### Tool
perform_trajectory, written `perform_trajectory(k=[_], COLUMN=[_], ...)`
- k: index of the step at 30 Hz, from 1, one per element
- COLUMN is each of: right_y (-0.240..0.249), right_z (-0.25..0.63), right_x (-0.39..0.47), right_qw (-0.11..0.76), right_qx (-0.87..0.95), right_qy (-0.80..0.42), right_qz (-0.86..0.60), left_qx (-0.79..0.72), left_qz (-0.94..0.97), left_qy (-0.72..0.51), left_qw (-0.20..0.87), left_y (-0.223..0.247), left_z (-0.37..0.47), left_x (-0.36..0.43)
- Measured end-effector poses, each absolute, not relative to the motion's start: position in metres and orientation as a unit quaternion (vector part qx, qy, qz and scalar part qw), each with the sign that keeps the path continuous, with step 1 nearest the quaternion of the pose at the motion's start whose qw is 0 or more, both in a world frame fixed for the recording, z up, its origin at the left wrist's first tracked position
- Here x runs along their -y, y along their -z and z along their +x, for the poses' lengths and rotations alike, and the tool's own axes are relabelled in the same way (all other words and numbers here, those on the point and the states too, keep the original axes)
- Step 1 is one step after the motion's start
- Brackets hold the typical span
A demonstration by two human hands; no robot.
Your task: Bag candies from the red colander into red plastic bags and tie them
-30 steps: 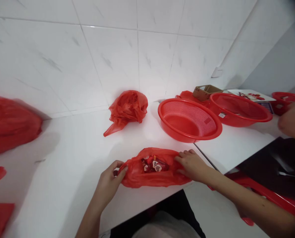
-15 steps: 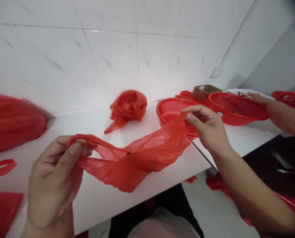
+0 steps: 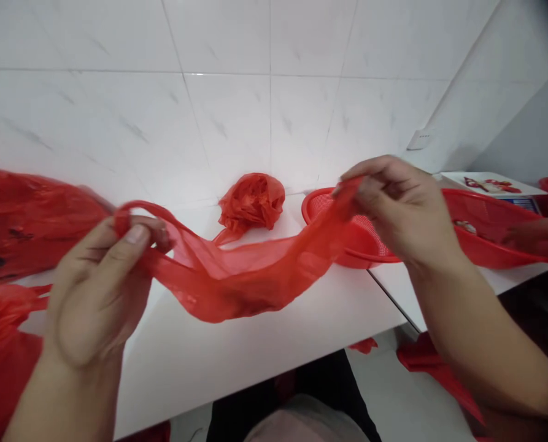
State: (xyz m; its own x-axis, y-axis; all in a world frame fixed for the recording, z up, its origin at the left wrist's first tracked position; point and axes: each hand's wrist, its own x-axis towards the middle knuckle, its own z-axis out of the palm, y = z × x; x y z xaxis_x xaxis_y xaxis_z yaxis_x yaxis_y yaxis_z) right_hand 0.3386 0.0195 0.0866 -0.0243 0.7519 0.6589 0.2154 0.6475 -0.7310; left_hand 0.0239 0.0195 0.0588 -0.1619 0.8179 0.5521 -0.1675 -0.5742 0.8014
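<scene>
1. Hands first: the left hand (image 3: 96, 288) pinches one handle loop of a red plastic bag (image 3: 237, 276) between thumb and fingers, its grip closed tight on the film; the right hand (image 3: 400, 205) pinches the other end the same way, grip narrow and closed on the bag.
2. Bag position: it hangs stretched between the two hands, sagging in the middle just above the white worktop (image 3: 264, 344); a second ago it lay on the worktop with both hands at its mouth and small wrapped items showing inside; now it is lifted clear and pulled out long, and those items cannot be made out through the film.
3. Meaning of the change: judged from this, the work has moved from handling the bag's mouth to drawing its handles apart; the ends have also risen a little since half a second ago.
4. Surroundings: a crumpled red bag (image 3: 251, 202) sits against the tiled wall behind; a red mesh basket (image 3: 354, 236) stands just beyond the right hand, partly hidden by it; a second red basket (image 3: 490, 227) lies further right; more red bags (image 3: 29, 221) are heaped at the left edge.
5. Another person's arm (image 3: 538, 236) reaches in at the far right, blurred.
</scene>
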Motion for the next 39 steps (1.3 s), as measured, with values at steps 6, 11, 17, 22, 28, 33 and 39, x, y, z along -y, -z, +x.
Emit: perform_trajectory(k=[6,11,17,22,28,33,39], right_y=[-0.103,-0.104,-0.095,-0.073,-0.072,-0.069,-0.02], right_z=[0.319,0.276,0.243,0.256,0.256,0.252,0.244], right_x=[-0.026,-0.026,-0.024,-0.035,0.0,0.013,-0.037], right_qw=[0.548,0.484,0.464,0.416,0.471,0.465,0.408], right_qx=[0.716,0.754,0.764,0.798,0.796,0.818,0.727], right_qy=[-0.261,-0.339,-0.393,-0.333,-0.283,-0.257,-0.406], right_qz=[-0.345,-0.288,-0.217,-0.282,-0.253,-0.219,-0.376], left_qx=[-0.28,-0.345,-0.436,-0.413,-0.4,-0.374,-0.437], left_qz=[0.559,0.688,0.699,0.646,0.606,0.724,0.82], left_qy=[-0.652,-0.41,-0.297,-0.311,-0.37,-0.292,-0.316], left_qw=[0.429,0.489,0.482,0.562,0.579,0.501,0.192], left_y=[-0.07,-0.071,-0.067,-0.061,-0.057,-0.058,-0.033], left_z=[0.028,0.05,0.064,0.058,0.051,0.041,0.054], left_x=[-0.018,-0.021,-0.024,-0.031,-0.032,-0.026,-0.029])
